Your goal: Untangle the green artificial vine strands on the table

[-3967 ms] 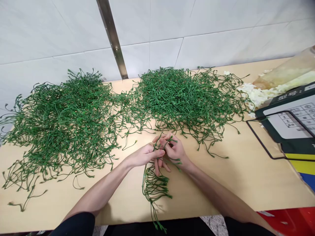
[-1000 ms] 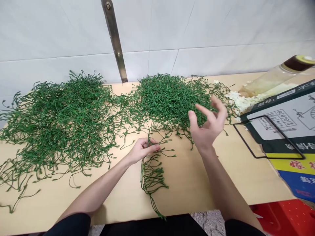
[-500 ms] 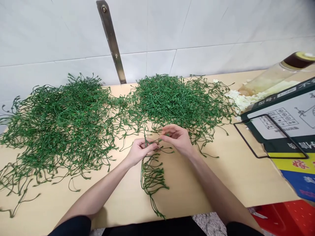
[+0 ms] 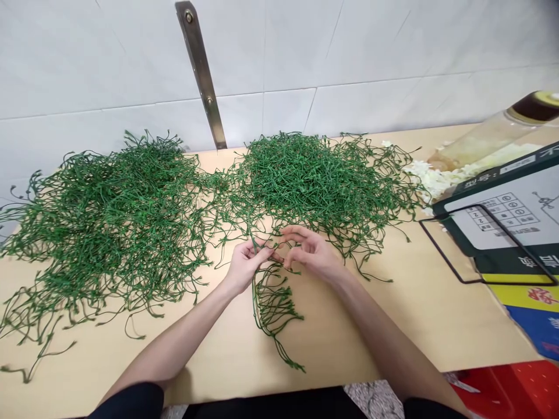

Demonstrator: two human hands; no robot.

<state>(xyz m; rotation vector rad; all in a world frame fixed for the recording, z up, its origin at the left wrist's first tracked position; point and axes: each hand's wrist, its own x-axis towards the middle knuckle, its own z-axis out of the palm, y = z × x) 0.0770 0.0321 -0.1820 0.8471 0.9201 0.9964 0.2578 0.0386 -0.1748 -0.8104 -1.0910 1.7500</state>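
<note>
My left hand [image 4: 247,265] is closed, thumb against fingers, on a green plastic stem [image 4: 254,291] with many short side sprigs. The stem's sprigged lower part [image 4: 277,311] hangs down from that hand over the table, its tip curving to the right. Close beside it, my right hand [image 4: 312,251] is curved with thumb and forefinger apart, near loose sprig ends by the left fingertips. Behind both hands lies a big heap of loose green sprigs [image 4: 305,174]. Exactly what touches the right fingertips is hard to make out.
A second heap of green sprigs [image 4: 109,221] covers the left of the table [image 4: 209,361]. At right are white petal-like pieces [image 4: 430,177], a tilted bottle [image 4: 489,137], a printed board [image 4: 510,215] and a black wire frame [image 4: 445,262]. A metal bracket [image 4: 203,75] is fixed to the tiled wall.
My right thumb and fingers have spread apart and come away from the sprig they were pinching. My left hand keeps its pinch on the stem; the stem's lower end has swung slightly right.
</note>
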